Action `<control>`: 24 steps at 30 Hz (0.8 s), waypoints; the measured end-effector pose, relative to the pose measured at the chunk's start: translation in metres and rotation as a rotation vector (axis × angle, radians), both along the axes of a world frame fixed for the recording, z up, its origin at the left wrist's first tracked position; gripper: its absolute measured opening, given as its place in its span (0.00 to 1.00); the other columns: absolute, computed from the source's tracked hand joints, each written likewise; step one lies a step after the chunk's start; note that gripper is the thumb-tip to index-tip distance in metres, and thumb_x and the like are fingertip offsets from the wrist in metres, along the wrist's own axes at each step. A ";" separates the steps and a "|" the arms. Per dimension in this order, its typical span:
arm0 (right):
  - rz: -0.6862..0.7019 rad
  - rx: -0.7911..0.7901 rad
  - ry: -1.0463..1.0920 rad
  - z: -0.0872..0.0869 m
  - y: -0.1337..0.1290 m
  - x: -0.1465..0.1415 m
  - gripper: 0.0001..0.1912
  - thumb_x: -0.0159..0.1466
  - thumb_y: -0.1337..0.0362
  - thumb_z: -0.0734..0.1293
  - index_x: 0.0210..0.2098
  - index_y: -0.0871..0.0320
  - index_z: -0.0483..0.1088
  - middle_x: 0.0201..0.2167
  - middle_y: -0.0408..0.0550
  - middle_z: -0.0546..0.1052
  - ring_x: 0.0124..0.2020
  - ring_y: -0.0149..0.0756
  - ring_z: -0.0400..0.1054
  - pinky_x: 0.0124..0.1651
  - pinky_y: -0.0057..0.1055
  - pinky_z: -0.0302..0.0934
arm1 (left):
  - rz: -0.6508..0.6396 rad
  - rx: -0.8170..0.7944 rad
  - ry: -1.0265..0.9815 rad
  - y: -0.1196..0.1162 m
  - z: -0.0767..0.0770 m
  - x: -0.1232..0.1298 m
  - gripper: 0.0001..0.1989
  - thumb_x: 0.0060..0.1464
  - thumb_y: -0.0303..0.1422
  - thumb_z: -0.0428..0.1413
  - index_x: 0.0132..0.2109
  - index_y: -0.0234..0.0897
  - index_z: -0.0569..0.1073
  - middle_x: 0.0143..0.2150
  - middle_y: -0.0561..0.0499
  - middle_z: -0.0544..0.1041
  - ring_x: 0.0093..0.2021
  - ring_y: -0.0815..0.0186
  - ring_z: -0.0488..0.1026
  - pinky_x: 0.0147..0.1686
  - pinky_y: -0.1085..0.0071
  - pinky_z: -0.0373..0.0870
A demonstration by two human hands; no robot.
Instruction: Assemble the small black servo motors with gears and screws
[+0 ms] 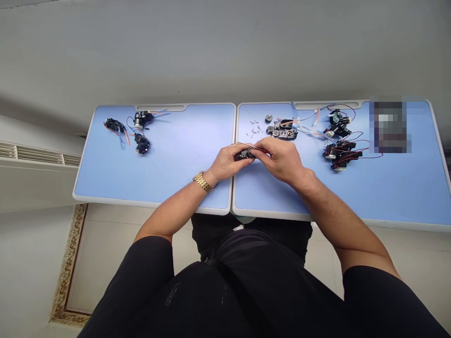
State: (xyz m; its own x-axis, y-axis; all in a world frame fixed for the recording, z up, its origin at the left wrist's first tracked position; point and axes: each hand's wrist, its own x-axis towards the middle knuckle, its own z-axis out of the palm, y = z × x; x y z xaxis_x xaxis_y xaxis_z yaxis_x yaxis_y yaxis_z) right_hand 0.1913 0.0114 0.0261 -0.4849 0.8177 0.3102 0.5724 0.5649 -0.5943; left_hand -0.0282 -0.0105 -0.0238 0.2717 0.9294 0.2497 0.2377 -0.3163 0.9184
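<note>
Both hands meet over the inner left part of the right tabletop. My left hand (227,162), with a gold watch on the wrist, is closed on a small black part (245,154). Fingers of my right hand (282,157) pinch a thin tool with a red handle and a metal shaft (243,143), which lies across the top of the black part. The fingertips of both hands nearly touch and hide much of the part. Just beyond them are loose small screws (258,129), a round metal piece (268,118) and an opened black assembly (287,130).
Several black motor assemblies with red wires (340,155) and blue and orange tubes (310,124) lie at the right. More black assemblies (142,143) lie on the left tabletop (169,173). A blurred dark object (391,126) is at the far right. A seam divides the tabletops.
</note>
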 end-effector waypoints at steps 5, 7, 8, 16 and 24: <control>-0.034 0.153 -0.149 -0.006 -0.007 -0.001 0.16 0.78 0.60 0.60 0.40 0.55 0.77 0.36 0.52 0.83 0.34 0.41 0.72 0.35 0.37 0.55 | -0.017 0.011 0.018 0.001 0.003 -0.002 0.18 0.63 0.39 0.69 0.57 0.40 0.84 0.55 0.45 0.87 0.55 0.59 0.85 0.59 0.59 0.80; -0.034 0.179 -0.201 -0.006 -0.009 -0.001 0.17 0.79 0.60 0.58 0.42 0.55 0.77 0.36 0.53 0.83 0.33 0.41 0.71 0.34 0.37 0.53 | -0.026 0.009 0.030 0.001 0.005 -0.003 0.18 0.63 0.39 0.69 0.57 0.40 0.84 0.55 0.45 0.87 0.55 0.58 0.84 0.59 0.59 0.80; -0.030 0.181 -0.221 -0.007 -0.010 -0.001 0.17 0.80 0.60 0.58 0.42 0.56 0.77 0.37 0.53 0.83 0.33 0.41 0.71 0.33 0.37 0.52 | -0.030 0.005 0.038 0.001 0.005 -0.003 0.18 0.63 0.39 0.69 0.57 0.40 0.84 0.55 0.45 0.87 0.55 0.58 0.84 0.59 0.59 0.80; -0.033 0.113 -0.161 -0.007 -0.011 0.001 0.14 0.79 0.60 0.60 0.47 0.54 0.77 0.40 0.51 0.86 0.36 0.41 0.76 0.36 0.36 0.56 | -0.034 0.010 0.030 0.001 0.005 -0.003 0.18 0.64 0.40 0.68 0.58 0.39 0.83 0.55 0.44 0.87 0.53 0.59 0.84 0.57 0.60 0.79; -0.060 0.096 -0.160 -0.007 -0.011 -0.001 0.15 0.78 0.58 0.60 0.41 0.52 0.76 0.34 0.49 0.84 0.33 0.41 0.74 0.36 0.37 0.56 | -0.037 -0.008 0.048 0.000 0.008 -0.003 0.18 0.64 0.39 0.68 0.58 0.41 0.84 0.57 0.44 0.87 0.56 0.58 0.84 0.60 0.59 0.80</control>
State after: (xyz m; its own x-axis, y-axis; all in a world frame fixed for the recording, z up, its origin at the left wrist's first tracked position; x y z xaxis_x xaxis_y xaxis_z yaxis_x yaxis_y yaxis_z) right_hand 0.1900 0.0003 0.0188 -0.4855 0.8169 0.3115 0.6895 0.5768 -0.4380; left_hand -0.0310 -0.0107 -0.0162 0.3172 0.9204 0.2284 0.2697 -0.3184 0.9088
